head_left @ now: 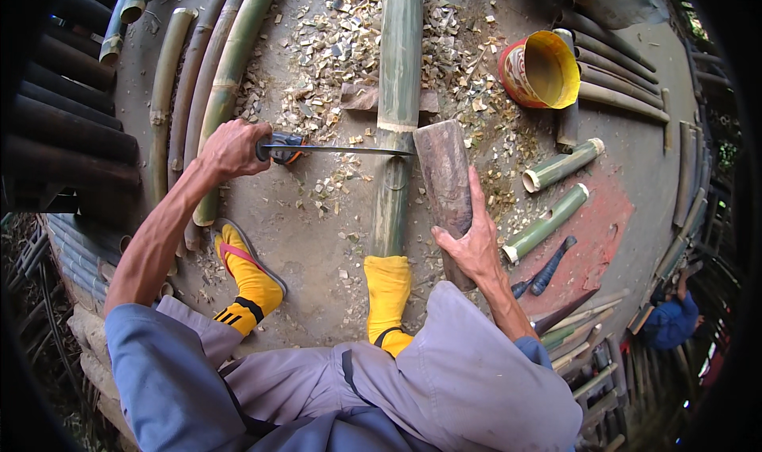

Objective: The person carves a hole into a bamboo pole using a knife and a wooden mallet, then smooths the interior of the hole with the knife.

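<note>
Got the left hand (pixel 238 150) clamped round a knife (pixel 341 148), pointing it straight across the bamboo (pixel 390 206); can't really make out the edge's contact from up here; got the right hand (pixel 476 250) clamped too, on the lower part of a wood block (pixel 444 166), tilting it a bit, top end just beside the knife tip; got the bamboo running lengthwise over a crosspiece (pixel 361 97), near end right at a yellow sock (pixel 387 293); got the other sock (pixel 258 284) off left in a sandal (pixel 236 252); seeing loads of chips (pixel 333 43) around the crosspiece, plus long poles (pixel 226 95) over left; also spotting a red-and-yellow bucket (pixel 514 75) up right, two cut tubes (pixel 548 223) below it, a dark tool (pixel 553 267) below those, and a person (pixel 671 323) in blue way out at the right edge.
</note>
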A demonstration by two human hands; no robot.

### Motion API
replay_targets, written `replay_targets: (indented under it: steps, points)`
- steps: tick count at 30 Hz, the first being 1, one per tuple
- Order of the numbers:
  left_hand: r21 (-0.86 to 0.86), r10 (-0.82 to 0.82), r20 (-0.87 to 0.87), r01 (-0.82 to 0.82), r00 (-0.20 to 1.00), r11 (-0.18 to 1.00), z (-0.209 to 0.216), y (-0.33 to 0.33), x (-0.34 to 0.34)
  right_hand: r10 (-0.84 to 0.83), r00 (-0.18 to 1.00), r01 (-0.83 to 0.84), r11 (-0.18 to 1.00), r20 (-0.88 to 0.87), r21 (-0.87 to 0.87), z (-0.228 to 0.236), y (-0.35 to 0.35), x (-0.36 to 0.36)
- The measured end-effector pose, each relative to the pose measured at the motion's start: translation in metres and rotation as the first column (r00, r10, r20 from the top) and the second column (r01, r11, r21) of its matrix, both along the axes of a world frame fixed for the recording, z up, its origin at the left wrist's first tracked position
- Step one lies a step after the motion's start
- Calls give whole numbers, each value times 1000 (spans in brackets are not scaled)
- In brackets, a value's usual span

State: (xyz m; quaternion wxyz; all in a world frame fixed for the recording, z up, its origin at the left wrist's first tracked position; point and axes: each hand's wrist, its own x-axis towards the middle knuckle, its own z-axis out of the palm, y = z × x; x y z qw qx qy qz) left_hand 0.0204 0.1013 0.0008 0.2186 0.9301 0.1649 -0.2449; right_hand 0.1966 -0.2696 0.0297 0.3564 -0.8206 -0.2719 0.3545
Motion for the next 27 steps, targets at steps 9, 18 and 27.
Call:
replay_targets:
  steps: [9, 18, 27]
  points:
    - [36, 28, -16, -27, 999, 999, 2, -7, 2, 44, 999, -45, 998, -10, -48, 6, 0, 10]
    - [-4, 23, -35, -23, 999, 1000, 0, -3, 3, -120, 991, 47, 737, 61, 675, 48, 58, 16]
    - [-79, -33, -104, 25, 994, 997, -10, 7, 10, 226, 836, -437, 824, 500, 359, 80, 104, 67]
